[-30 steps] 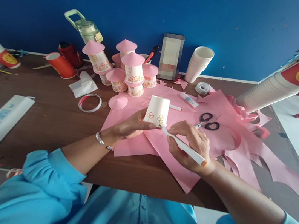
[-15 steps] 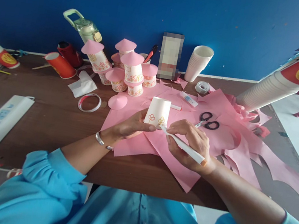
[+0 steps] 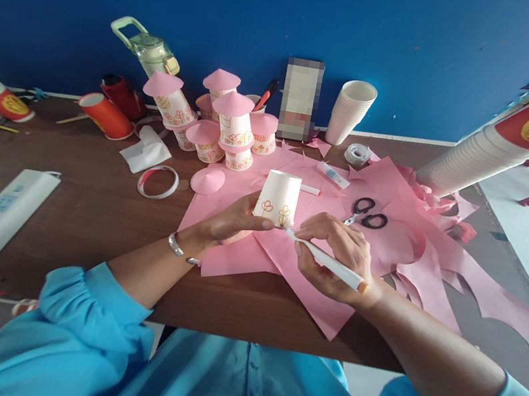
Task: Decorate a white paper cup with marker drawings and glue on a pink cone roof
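Note:
In the head view a white paper cup (image 3: 279, 192) with a red and a yellow-orange drawn flower is gripped by my left hand (image 3: 235, 220) at its lower left side. Closed round a white marker (image 3: 334, 264) with an orange end is my right hand (image 3: 336, 254); the marker's tip is at the cup's lower right edge. Pink paper (image 3: 239, 255) lies beneath both hands. Behind and to the left stand several decorated cups with pink cone tops (image 3: 234, 104). A loose pink cone (image 3: 207, 181) lies in front of them.
Scissors (image 3: 368, 214), a glue tube (image 3: 333, 175) and clear tape (image 3: 358, 154) lie right of the cup. Stacked white cups (image 3: 352, 112) stand at the wall. To the left are a tape roll (image 3: 158, 181), a red cup (image 3: 106, 116) and a power strip (image 3: 8, 216).
The marker's tip has moved slightly down, to the cup's lower edge. More of the yellow-orange flower shows, now with a stem and leaves.

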`<act>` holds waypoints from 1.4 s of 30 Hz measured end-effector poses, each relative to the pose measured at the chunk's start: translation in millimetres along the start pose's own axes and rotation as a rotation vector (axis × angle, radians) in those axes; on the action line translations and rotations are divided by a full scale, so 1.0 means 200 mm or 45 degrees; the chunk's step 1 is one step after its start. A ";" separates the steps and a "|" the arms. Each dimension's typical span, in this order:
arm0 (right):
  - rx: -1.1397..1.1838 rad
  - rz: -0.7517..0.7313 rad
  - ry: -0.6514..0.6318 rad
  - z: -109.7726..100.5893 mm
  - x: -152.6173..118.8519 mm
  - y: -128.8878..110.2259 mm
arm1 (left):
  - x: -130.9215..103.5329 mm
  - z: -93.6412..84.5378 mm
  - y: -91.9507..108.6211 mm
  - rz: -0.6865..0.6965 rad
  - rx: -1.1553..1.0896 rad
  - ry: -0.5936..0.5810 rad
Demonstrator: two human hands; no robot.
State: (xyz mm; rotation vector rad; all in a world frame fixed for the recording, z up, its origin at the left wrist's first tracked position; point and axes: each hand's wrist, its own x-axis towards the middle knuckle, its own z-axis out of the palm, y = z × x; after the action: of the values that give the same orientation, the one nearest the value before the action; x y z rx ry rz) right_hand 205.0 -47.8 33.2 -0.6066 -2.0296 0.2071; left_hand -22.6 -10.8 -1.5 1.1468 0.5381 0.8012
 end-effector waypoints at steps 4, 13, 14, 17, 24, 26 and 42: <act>0.058 0.024 0.081 -0.01 -0.01 0.01 | 0.00 -0.01 -0.02 0.054 -0.059 0.033; -0.082 0.193 0.137 0.05 -0.04 0.08 | 0.00 -0.04 -0.04 0.097 -0.233 0.058; -0.092 0.184 0.120 0.05 -0.05 0.09 | 0.00 -0.03 -0.03 0.092 -0.227 0.049; -0.119 0.154 0.102 0.05 -0.05 0.09 | 0.00 -0.02 -0.02 0.073 -0.217 0.003; -0.121 0.131 0.067 0.08 -0.06 0.08 | 0.00 -0.02 -0.03 0.050 -0.181 -0.082; -0.099 0.104 0.037 0.09 -0.07 0.08 | 0.00 -0.02 -0.03 0.057 -0.135 -0.064; -0.021 0.087 0.060 0.04 -0.04 0.07 | 0.00 -0.03 -0.03 0.065 -0.139 0.001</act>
State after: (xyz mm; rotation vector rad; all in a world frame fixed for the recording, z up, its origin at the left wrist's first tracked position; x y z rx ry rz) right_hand 206.7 -38.6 18.3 -0.6856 -1.9689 0.2153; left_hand -25.5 -8.9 -9.5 1.0634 0.4617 0.8643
